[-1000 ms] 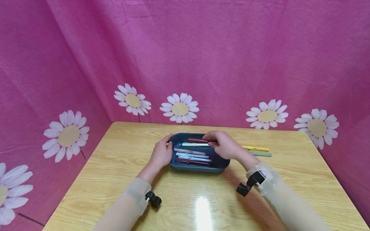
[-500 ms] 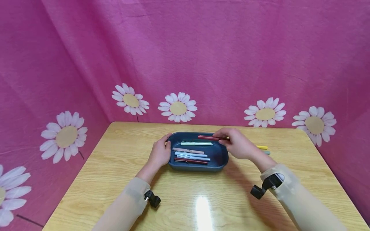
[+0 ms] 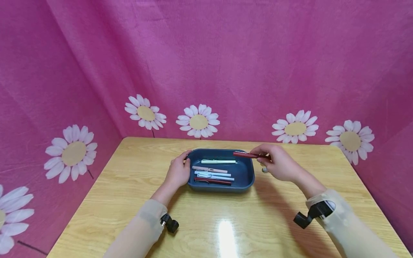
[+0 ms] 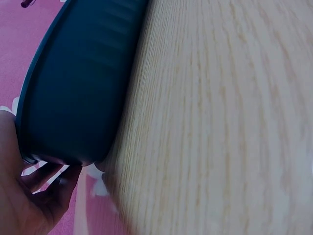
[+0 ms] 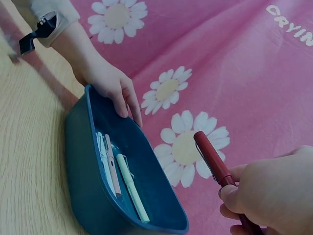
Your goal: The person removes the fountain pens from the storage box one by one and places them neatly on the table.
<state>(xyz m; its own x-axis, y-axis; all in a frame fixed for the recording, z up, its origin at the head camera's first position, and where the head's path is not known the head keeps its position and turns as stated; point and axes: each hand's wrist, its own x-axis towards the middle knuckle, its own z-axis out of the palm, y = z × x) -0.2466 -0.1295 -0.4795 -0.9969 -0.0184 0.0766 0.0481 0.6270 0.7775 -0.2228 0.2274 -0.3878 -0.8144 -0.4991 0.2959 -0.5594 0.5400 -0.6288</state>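
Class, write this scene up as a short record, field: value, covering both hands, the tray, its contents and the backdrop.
Left hand: grips the tray at its left end
Right hand: holds a red pen, raised
Tray: dark blue, on the table
In tray: mint pen, pink pen, two light blue pens, dark red pen
Backdrop: pink, daisy-patterned

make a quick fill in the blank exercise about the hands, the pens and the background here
The held pen in the right hand is dark ____.
The left hand grips the container at its ____ end.
In the container, the farthest pen from the person is pale ____.
The flowers on the pink cloth have ____ petals.

Missing words: red; left; green; white
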